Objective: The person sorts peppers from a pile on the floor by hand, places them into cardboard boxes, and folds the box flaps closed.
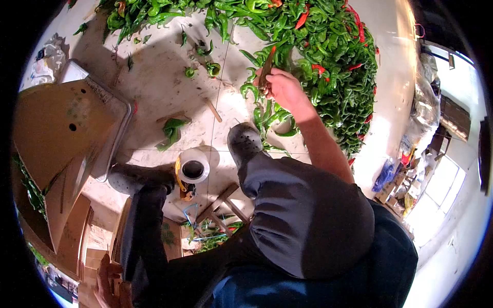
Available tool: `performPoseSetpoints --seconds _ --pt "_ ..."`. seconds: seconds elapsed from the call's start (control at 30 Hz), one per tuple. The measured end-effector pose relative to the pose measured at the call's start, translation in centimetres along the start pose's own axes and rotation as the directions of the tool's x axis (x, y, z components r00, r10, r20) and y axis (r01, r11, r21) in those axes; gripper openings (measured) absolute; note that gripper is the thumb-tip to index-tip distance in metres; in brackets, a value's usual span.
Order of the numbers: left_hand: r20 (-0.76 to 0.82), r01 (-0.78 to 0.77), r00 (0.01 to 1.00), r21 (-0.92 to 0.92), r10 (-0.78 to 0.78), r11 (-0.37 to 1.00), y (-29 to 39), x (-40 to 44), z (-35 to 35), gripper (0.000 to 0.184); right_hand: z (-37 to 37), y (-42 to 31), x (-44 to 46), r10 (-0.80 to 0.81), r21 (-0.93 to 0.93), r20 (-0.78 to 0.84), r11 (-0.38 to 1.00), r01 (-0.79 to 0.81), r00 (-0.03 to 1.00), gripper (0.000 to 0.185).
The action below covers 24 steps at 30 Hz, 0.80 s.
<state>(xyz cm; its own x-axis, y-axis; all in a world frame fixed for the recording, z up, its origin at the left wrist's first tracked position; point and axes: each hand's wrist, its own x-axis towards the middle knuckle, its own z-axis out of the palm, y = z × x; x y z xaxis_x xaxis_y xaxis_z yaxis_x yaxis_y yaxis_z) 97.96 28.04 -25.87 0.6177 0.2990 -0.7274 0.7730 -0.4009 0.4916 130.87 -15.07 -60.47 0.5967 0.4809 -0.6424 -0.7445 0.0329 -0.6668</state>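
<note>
My right hand [285, 90] is closed around a dark brownish pepper [266, 69] with a red tip, held above the left edge of a big heap of green peppers [334, 66]. Several red peppers [303, 18] show among the green ones. Low at the left, partly cut off by shadow and my leg, my left hand [109, 285] rests beside cardboard [92, 256]. Its fingers look apart and bent, with nothing visible in them.
A cardboard box [61, 115] with green peppers inside stands at the left, by a grey tray [120, 123]. A tape roll [193, 168] and a wooden stool frame [221, 208] sit between my legs. Loose peppers [172, 132] lie on the floor. Bags and boxes line the right wall.
</note>
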Motion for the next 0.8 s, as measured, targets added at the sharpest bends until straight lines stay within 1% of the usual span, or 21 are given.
performPoseSetpoints --seconds 0.1,0.13,0.2,0.23,0.27,0.3,0.4,0.47,0.5,0.53,0.63,0.67,0.77,0.8 --pt "-0.035 0.007 0.999 0.190 0.000 0.982 1.7 0.3 1.1 0.061 1.6 -0.6 -0.1 -0.004 0.021 0.130 1.000 0.001 0.991 0.036" --pt "-0.023 -0.010 1.000 0.213 0.015 0.977 1.9 0.4 1.1 0.060 2.1 -0.9 -0.2 0.010 0.078 0.121 0.997 -0.019 0.993 0.029" --pt "0.009 -0.049 0.999 0.260 0.048 0.964 2.0 0.6 0.9 0.060 2.0 -0.4 0.3 0.006 0.015 0.157 1.000 -0.008 0.988 0.026" --pt "-0.004 -0.009 1.000 0.263 0.011 0.965 2.0 0.6 0.9 0.060 1.8 0.1 0.5 0.005 -0.016 0.173 1.000 -0.003 0.985 0.025" --pt "-0.018 0.031 0.999 0.266 -0.028 0.963 2.0 0.5 1.0 0.060 1.7 0.7 0.8 0.017 -0.032 0.193 0.999 -0.011 0.981 0.018" --pt "-0.033 0.074 0.997 0.268 -0.067 0.960 2.0 0.5 1.1 0.060 1.8 0.9 0.8 0.010 -0.056 0.194 0.998 0.000 0.981 0.017" --pt "-0.062 0.079 0.996 0.148 -0.071 0.986 2.8 0.6 1.7 0.060 2.6 1.6 0.6 -0.004 -0.108 0.200 0.994 0.026 0.980 0.013" --pt "-0.073 0.019 0.997 0.186 -0.006 0.982 -0.5 0.7 1.2 0.056 3.0 1.8 0.5 0.007 -0.132 0.183 0.991 0.017 0.983 0.016" --pt "-0.079 -0.008 0.997 0.204 0.024 0.979 -0.6 0.9 1.2 0.056 3.2 1.9 0.5 0.015 -0.145 0.177 0.989 0.011 0.984 0.017" --pt "-0.075 -0.069 0.993 0.216 0.087 0.974 -0.5 1.0 1.2 0.057 3.3 1.8 0.7 -0.015 -0.063 0.289 0.997 0.035 0.957 0.032" --pt "-0.037 -0.035 0.998 0.304 0.048 0.952 2.5 0.6 1.3 0.058 4.8 0.2 -0.1 0.129 0.094 0.285 0.982 -0.162 0.950 0.036" --pt "-0.023 -0.062 0.997 0.327 0.073 0.943 2.3 0.6 1.1 0.056 4.8 1.0 0.6 0.043 0.187 0.362 0.975 -0.117 0.931 0.040" --pt "-0.008 -0.112 0.993 0.330 0.121 0.937 2.0 0.5 1.1 0.056 5.8 0.3 0.5 -0.039 0.405 0.567 0.883 -0.238 0.823 0.042" --pt "-0.015 -0.088 0.995 0.329 0.098 0.940 1.8 0.5 1.1 0.056 5.8 0.3 0.7 -0.067 0.419 0.603 0.874 -0.244 0.795 0.043"
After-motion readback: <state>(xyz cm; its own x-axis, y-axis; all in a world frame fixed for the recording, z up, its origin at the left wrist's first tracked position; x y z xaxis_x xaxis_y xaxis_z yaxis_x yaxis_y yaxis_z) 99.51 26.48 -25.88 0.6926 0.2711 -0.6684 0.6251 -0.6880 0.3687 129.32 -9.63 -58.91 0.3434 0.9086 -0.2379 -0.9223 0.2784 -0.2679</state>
